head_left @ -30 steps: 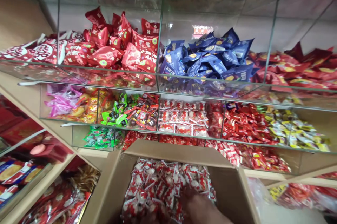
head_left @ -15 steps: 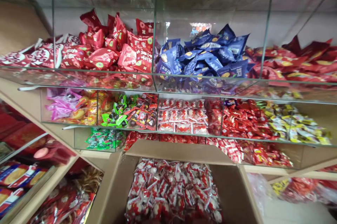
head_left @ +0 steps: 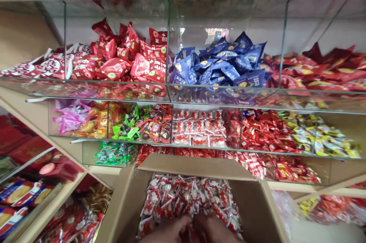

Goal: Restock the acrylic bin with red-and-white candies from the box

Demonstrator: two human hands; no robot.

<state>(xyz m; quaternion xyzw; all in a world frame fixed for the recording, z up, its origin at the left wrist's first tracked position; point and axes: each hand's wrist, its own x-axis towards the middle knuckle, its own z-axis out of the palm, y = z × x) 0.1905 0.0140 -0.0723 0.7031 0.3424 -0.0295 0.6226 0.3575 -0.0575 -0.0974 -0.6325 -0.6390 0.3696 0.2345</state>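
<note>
An open cardboard box [head_left: 257, 205] stands in front of me, with a heap of individually wrapped red-and-white candies [head_left: 188, 195] in it. My left hand [head_left: 171, 231] and my right hand [head_left: 219, 231] are inside the box at the bottom of the view, low over the near part of the heap. They are close together, with something dark red between them that I cannot make out. Both hands are dim and smeared, so their fingers do not show clearly. Similar red-and-white candies [head_left: 198, 127] lie in neat rows in a glass compartment beyond the box.
Tiered glass shelves [head_left: 223, 104] rise behind the box. Blue packets [head_left: 220, 62] and red packets [head_left: 120, 58] fill the upper tier. Lower compartments hold green-wrapped candies [head_left: 110, 153] and yellow-and-white candies [head_left: 326, 136]. Wooden diagonal shelving [head_left: 65, 189] with packaged goods stands at the left.
Both my hands have come into view from below and now reach into the box over the candies. The camera has tilted up slightly, showing more of the top shelf.
</note>
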